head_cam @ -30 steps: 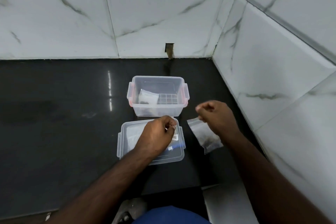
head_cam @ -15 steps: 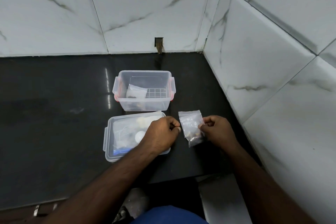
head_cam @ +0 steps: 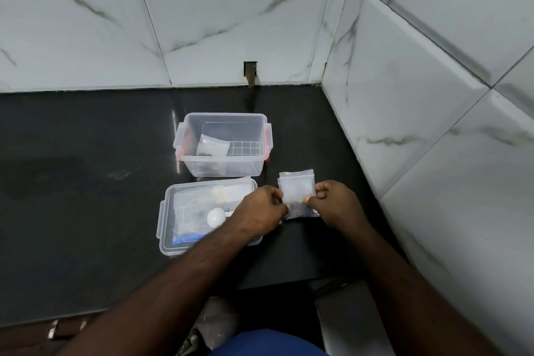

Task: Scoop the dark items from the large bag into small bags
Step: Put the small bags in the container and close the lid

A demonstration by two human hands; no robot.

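**Both hands pinch small bag over dark surface**

A small clear bag (head_cam: pixel 297 193), dark bits at its bottom, is held upright just above the black surface (head_cam: pixel 86 182). Left hand (head_cam: pixel 260 211) pinches its left edge w/ curled fingers; right hand (head_cam: pixel 332 205) pinches the right edge. At 9 o'clock from the bag, a shallow tray (head_cam: pixel 166 228) holds a white scoop (head_cam: pixel 216 217) & plastic. At 11 o'clock, a clear tub (head_cam: pixel 222 166) holds another small bag (head_cam: pixel 212 146).
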